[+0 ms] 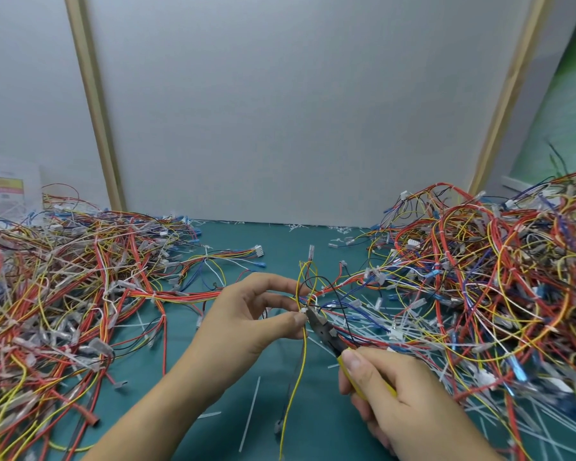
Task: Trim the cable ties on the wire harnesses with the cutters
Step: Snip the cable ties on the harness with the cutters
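Yellow handles sit in my right hand [403, 394], fingers and thumb curled round them, so I grip the cutters [323, 331] with the dark nose pointing up and left. The nose tip is right at a small white cable tie [302, 310]. Can't tell if the blades are parted or closed, too small and blurred.

My left hand [246, 314] pinches the wire harness [305, 287] between thumb and forefinger just beside that tie; the other fingers are stretched out and hold nothing. The harness is up off the table: yellow, black, blue and red wires loop above the pinch, and one long yellow wire hangs down toward me.

Step in hand, as I judge it: trimming the tail of this one tie, blades at the tie head. The next move needs the blades flush against the head and only the white tail between them, no wire insulation caught, then a squeeze. The wires crowd close to the nose, so a nicked wire is the risk.

Further out, cut white tie tails [250, 414] lie on the green table [280, 241]. There is a big tangle of harnesses on my left [64, 277] and another on my right [496, 261]; I can't tell which is trimmed. A grey panel [280, 111] stands behind.
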